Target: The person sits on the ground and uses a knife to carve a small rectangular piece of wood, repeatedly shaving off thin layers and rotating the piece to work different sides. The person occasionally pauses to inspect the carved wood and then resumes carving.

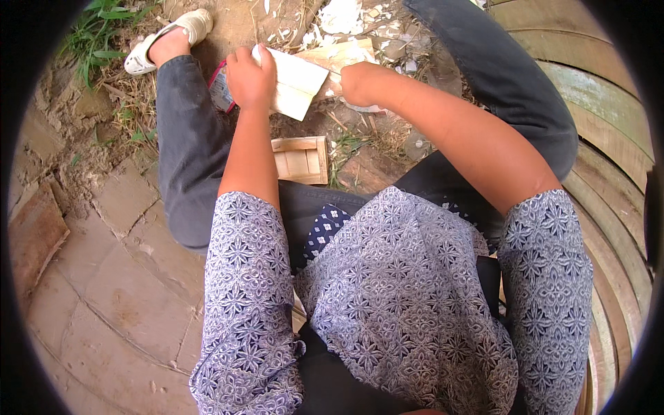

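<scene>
My left hand (250, 77) is closed around the left end of a pale, squared wooden block (296, 79), thumb along its upper edge. The block lies tilted between my hands, its light faces meeting along a ridge. At the block's right end my right hand (360, 84) is a fist. A thin strip shows between this fist and the block, but what the fingers grip is mostly hidden. Behind the block is a flat, light-brown wooden board (342, 51). Closer to my lap sits a small wooden frame-like box (317, 160), partly covered by my left forearm.
White wood shavings (340, 16) and chips litter the ground beyond my hands. A red-edged flat item (221, 88) lies beside my left wrist. My bent legs flank the work area. Wooden slats (598, 104) curve along the right; cracked earth (124, 277) lies at left.
</scene>
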The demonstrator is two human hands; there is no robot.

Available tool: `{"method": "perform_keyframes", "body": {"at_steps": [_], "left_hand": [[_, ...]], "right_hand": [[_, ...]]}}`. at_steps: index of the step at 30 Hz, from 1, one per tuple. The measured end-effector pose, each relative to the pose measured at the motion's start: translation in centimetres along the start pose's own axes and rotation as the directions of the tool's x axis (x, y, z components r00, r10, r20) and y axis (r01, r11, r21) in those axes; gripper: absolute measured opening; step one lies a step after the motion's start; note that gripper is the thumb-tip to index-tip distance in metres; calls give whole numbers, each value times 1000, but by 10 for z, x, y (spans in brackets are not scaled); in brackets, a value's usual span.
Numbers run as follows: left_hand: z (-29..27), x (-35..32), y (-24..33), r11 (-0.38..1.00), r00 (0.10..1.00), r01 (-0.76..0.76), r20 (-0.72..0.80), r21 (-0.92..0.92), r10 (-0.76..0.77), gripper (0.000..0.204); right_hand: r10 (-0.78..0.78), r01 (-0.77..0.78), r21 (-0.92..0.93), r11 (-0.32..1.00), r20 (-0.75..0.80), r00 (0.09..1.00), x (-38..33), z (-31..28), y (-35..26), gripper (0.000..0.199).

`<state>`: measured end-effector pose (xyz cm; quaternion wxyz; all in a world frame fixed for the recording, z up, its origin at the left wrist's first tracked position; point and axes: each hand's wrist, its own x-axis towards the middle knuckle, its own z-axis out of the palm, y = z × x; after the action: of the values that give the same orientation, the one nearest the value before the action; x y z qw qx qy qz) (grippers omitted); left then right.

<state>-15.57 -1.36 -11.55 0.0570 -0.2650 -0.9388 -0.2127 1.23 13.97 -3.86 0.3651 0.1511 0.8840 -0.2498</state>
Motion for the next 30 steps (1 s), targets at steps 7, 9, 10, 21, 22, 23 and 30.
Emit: {"method": "perform_keyframes", "body": {"at_steps": [7,9,10,21,22,23,30], "left_hand": [[2,-2,-1,1000,999,-28,-28,0,28,37],[4,-5,0,999,999,-36,-31,-12,36,37],[4,-5,1,999,999,-43,-31,-17,43,37],[0,-1,2,1000,1000,-1,8,-30,1,38],[-1,0,2,999,1000,7,18,-40,-7,38],[0,-1,0,1000,1000,3,6,-26,-3,38],[3,-6,0,999,1000,-16,-16,-36,16,37]], "right_hand": [[2,-12,138,990,74,997,-12,4,13,35],[-15,14,103,995,9,1000,-3,10,13,32],[-18,21,93,995,-40,999,7,19,16,28],[-105,148,204,968,-206,973,28,40,29,33],[-125,178,220,959,-233,964,25,39,31,33],[-145,208,235,949,-261,954,22,38,32,32],[-83,114,257,960,-129,988,0,42,40,32]]}}
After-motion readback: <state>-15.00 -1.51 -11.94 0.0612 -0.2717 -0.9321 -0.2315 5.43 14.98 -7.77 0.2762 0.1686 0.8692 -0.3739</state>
